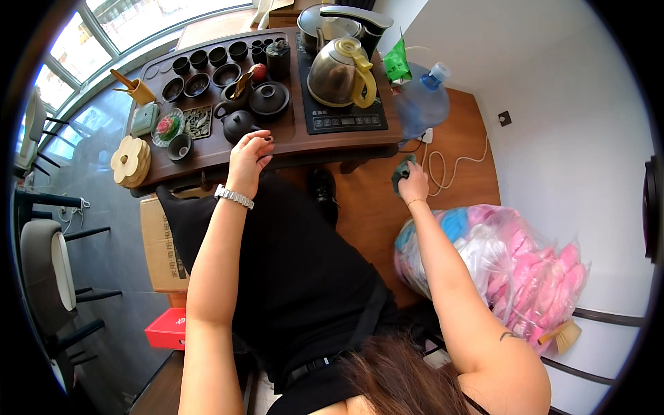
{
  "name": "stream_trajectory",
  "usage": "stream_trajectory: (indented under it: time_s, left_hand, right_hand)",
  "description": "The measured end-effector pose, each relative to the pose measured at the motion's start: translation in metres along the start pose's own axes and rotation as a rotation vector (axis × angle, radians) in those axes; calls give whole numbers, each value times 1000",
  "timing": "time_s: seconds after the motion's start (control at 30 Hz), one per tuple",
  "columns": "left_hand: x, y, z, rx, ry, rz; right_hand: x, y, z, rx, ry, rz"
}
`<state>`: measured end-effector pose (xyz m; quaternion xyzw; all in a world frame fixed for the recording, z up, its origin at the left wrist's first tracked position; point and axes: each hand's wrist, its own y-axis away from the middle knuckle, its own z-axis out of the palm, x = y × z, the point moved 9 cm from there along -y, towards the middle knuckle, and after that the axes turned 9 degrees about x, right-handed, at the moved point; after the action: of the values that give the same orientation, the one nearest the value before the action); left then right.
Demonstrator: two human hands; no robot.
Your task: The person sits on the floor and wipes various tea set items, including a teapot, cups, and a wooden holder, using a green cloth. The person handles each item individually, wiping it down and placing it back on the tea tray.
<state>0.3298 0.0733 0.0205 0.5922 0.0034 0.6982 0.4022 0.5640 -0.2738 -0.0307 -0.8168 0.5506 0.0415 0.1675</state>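
Note:
My left hand (pixel 250 157), with a metal-band watch on the wrist, is just in front of a small dark clay teapot (pixel 237 127). Its fingers are loosely curled and apart, and I see nothing held in them; whether they touch the teapot is unclear. In my right hand (pixel 415 181) is a bunched dark green cloth (pixel 402 172), out past the right end of the wooden tea tray (pixel 282 148). Near the left hand on the tray are a dark cup (pixel 180 148), a lidded bowl (pixel 268 98) and a pierced metal plate (pixel 198 122).
Several dark teacups (pixel 218 54) stand towards the back. A glass kettle (pixel 337 72) with a yellow handle sits on the black induction hob (pixel 345 122). Right of the tray are a large water bottle (pixel 428 101), a white cable (pixel 441 174) and bagged pink items (pixel 534 280). A cardboard box (pixel 158 249) is at left.

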Motion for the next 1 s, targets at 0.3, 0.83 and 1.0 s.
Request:
stream_trajectory:
  time_s: [0.3,0.83,1.0]
  left_hand:
    - [-2,2,-26,35,5,10]
    - [0,13,-23,45,15,14]
    - [-1,12,-19,26,6,16]
  right_hand:
    - [-240,88,-8,-1,-117,-937]
    - [-229,69,24,-65,57,-821]
    - [-93,14,7,-61,226,-502]
